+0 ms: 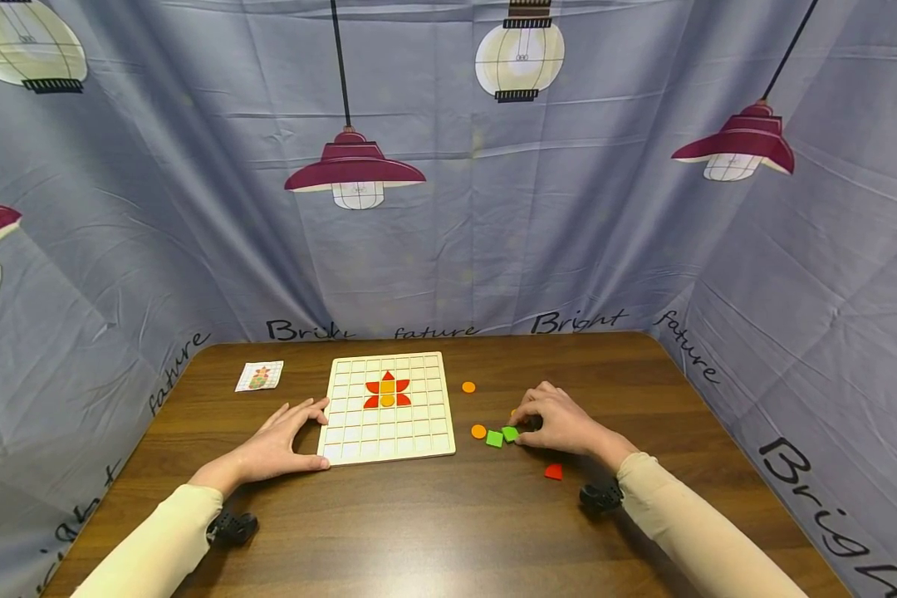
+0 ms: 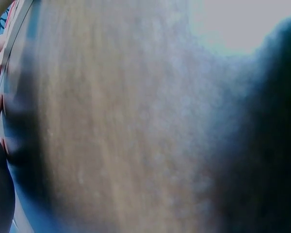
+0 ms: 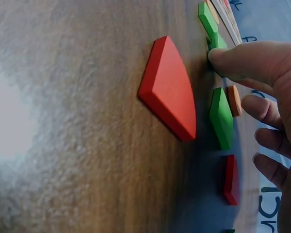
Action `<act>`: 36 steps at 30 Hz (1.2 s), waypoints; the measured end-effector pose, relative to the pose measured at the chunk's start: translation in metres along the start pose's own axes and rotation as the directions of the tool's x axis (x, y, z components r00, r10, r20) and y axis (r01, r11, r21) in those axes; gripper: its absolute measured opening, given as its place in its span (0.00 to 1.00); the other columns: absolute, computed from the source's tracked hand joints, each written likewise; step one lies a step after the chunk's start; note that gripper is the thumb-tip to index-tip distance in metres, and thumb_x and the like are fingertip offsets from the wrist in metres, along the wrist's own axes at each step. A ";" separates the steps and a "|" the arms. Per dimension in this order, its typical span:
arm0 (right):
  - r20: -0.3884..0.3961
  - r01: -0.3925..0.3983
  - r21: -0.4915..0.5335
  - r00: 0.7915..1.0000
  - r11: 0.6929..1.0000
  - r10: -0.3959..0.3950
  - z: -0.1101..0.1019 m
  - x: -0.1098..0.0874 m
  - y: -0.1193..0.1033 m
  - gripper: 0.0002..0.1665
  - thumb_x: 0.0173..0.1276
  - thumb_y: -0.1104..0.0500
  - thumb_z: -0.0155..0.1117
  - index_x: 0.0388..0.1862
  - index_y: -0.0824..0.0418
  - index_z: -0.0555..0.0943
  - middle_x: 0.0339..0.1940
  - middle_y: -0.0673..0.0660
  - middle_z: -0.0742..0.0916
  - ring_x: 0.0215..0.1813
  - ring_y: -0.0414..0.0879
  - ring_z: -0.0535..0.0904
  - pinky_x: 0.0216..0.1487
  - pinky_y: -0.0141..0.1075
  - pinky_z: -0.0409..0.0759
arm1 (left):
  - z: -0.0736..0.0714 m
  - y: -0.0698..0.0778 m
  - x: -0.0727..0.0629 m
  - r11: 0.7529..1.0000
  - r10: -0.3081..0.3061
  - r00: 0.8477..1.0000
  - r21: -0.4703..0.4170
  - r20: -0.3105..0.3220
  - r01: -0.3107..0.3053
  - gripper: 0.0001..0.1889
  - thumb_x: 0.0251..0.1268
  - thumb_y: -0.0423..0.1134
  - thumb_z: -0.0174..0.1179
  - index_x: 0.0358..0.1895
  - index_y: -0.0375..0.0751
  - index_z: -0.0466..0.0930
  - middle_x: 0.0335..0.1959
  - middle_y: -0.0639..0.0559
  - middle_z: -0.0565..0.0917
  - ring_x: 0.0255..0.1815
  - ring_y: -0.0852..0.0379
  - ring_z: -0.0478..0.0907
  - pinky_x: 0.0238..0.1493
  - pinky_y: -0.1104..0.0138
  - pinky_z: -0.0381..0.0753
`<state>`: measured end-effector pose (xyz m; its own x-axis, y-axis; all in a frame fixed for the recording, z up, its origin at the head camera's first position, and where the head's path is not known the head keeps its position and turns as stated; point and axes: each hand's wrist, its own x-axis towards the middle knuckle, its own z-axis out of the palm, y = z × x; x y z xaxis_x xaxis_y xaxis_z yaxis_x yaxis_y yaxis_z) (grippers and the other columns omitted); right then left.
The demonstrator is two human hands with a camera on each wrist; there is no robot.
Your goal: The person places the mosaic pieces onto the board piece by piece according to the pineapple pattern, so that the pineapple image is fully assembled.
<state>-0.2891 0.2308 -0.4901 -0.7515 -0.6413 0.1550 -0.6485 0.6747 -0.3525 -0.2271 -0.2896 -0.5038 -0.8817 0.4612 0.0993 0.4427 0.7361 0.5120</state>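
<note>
A pale square grid board [image 1: 389, 436] lies on the table, with red, orange and yellow pieces forming a small figure on it. My left hand [image 1: 280, 444] rests at the board's left edge, fingers and thumb spread and touching it. My right hand [image 1: 564, 423] pinches a green square piece [image 1: 510, 433] at the table surface, its thumb on the piece in the right wrist view. Beside it lie another green square piece [image 1: 495, 438] and an orange round piece [image 1: 478, 432]. A red quarter-round piece [image 1: 553, 472] sits nearer the front.
Another orange disc [image 1: 468, 387] lies right of the board. Under the right hand are a green piece [image 3: 220, 119], an orange piece [image 3: 235, 101] and a red piece [image 3: 231, 179]. A printed pattern card [image 1: 259, 376] lies at the back left. Grey-blue curtains [image 1: 433, 274] surround the wooden table [image 1: 419, 531].
</note>
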 end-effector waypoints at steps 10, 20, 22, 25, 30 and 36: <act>-0.030 -0.019 0.008 0.999 1.000 0.019 0.001 -0.006 0.000 0.14 0.56 0.45 0.81 0.42 0.42 0.90 0.35 0.38 0.81 0.43 0.38 0.68 0.45 0.39 0.68 | 0.001 -0.003 0.000 1.000 0.007 1.000 0.008 -0.005 -0.007 0.32 0.55 0.65 0.72 0.55 0.50 0.73 0.78 0.44 0.65 0.80 0.36 0.55 0.77 0.36 0.41; -0.068 -0.007 0.020 0.998 1.000 0.009 0.007 -0.010 0.002 0.13 0.57 0.46 0.82 0.42 0.42 0.91 0.33 0.37 0.79 0.41 0.37 0.67 0.43 0.38 0.67 | 0.000 -0.002 0.000 1.000 0.008 1.000 -0.004 -0.003 -0.008 0.32 0.56 0.64 0.72 0.55 0.51 0.72 0.79 0.44 0.64 0.80 0.36 0.55 0.76 0.35 0.41; -0.069 -0.005 0.020 0.998 1.000 0.007 0.007 -0.010 0.002 0.13 0.57 0.47 0.82 0.42 0.42 0.91 0.33 0.37 0.79 0.41 0.37 0.67 0.43 0.38 0.67 | 0.000 -0.002 0.000 1.000 0.008 1.000 -0.006 -0.004 -0.008 0.32 0.56 0.64 0.72 0.55 0.51 0.73 0.79 0.44 0.64 0.80 0.36 0.55 0.76 0.35 0.41; -0.067 -0.008 0.027 0.998 1.000 0.010 0.007 -0.010 0.002 0.13 0.57 0.47 0.82 0.42 0.41 0.91 0.32 0.37 0.79 0.41 0.37 0.67 0.43 0.38 0.66 | 0.000 -0.002 0.000 1.000 0.010 1.000 -0.008 -0.006 -0.010 0.32 0.55 0.65 0.72 0.55 0.51 0.73 0.79 0.43 0.64 0.80 0.35 0.55 0.76 0.35 0.40; -0.064 -0.019 0.040 0.998 0.999 0.021 0.006 -0.011 0.002 0.13 0.58 0.46 0.81 0.43 0.40 0.91 0.31 0.37 0.79 0.41 0.38 0.67 0.43 0.38 0.66 | 0.000 -0.002 0.001 1.000 0.015 1.000 -0.011 -0.008 -0.015 0.32 0.55 0.64 0.72 0.54 0.51 0.73 0.78 0.42 0.65 0.80 0.35 0.55 0.76 0.35 0.41; -0.074 -0.001 0.029 0.997 1.000 0.003 0.007 -0.012 0.003 0.12 0.59 0.47 0.81 0.42 0.41 0.91 0.30 0.37 0.79 0.40 0.38 0.66 0.42 0.37 0.65 | 0.000 -0.003 0.000 1.000 0.008 1.000 -0.010 -0.006 -0.008 0.31 0.56 0.64 0.72 0.55 0.51 0.73 0.79 0.44 0.64 0.80 0.36 0.54 0.76 0.35 0.40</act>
<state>-0.2811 0.2375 -0.4993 -0.7603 -0.6105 0.2218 -0.6441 0.6643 -0.3792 -0.2284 -0.2916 -0.5054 -0.8791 0.4642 0.1087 0.4483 0.7274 0.5195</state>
